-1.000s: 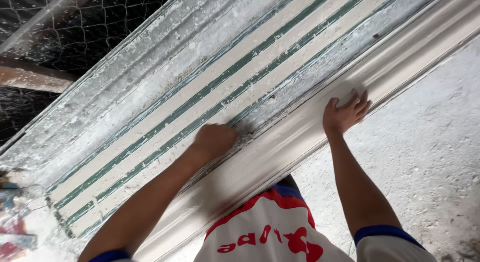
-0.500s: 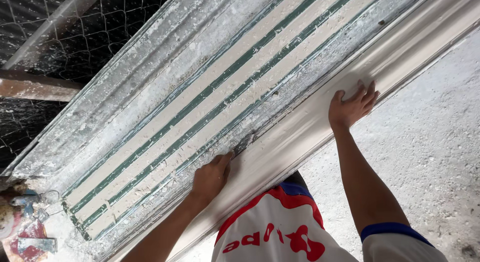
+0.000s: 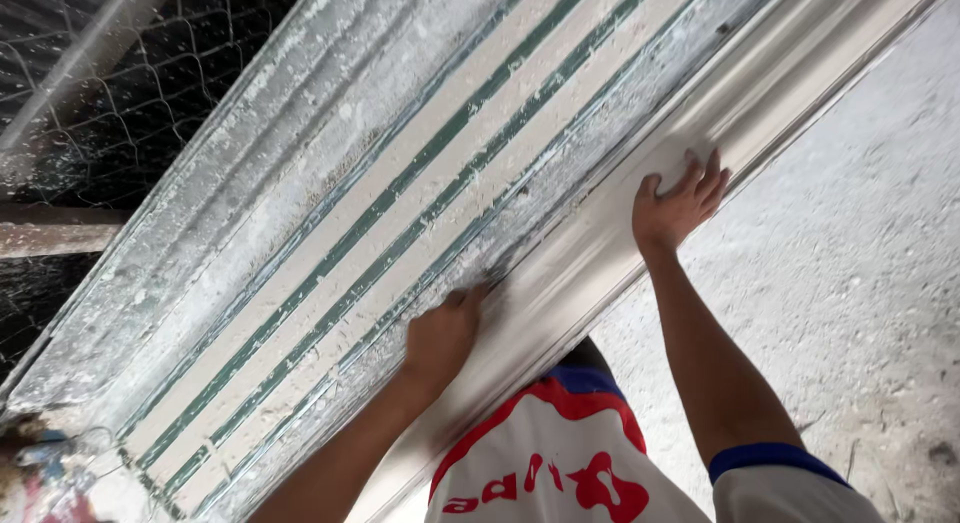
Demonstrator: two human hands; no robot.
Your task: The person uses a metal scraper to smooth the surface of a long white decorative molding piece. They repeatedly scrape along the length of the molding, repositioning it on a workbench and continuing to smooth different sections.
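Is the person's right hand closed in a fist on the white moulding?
No, the right hand lies flat with fingers spread on the white moulding.

No labels, signs or screens show anywhere. The only things that might be packages are a few small crumpled items in the bottom-left corner, well to the left of the left hand and below it. They look red, blue and white, dusted with pale powder, and are too blurred and cut off by the frame edge to tell their shape or kind. Nothing of the sort lies near the right hand.
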